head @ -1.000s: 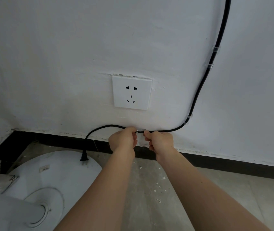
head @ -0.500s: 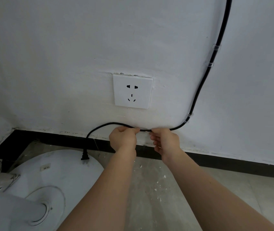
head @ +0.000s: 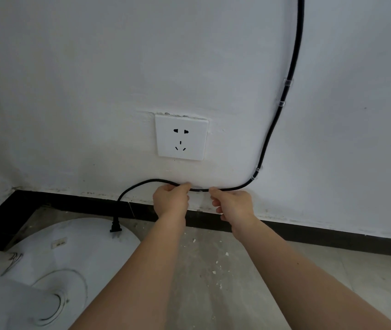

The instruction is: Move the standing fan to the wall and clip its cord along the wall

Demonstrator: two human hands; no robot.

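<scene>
white wall (head: 94,79); black cord (head: 270,134) in curled pinch of left hand (head: 170,201) and right hand (head: 235,206)

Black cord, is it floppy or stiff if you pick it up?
Probably floppy: the cord droops past the left hand, its plug dangling. Likely light, since small clear clips hold it up. Seems slightly springy, curving without kinks.

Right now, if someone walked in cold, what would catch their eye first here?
The black cord stands out against the white wall, running down the right side through clear clips and bending left under the white socket. Just below the socket, the left hand and right hand pinch it side by side. Its plug hangs unplugged near the fan base at lower left.
</scene>
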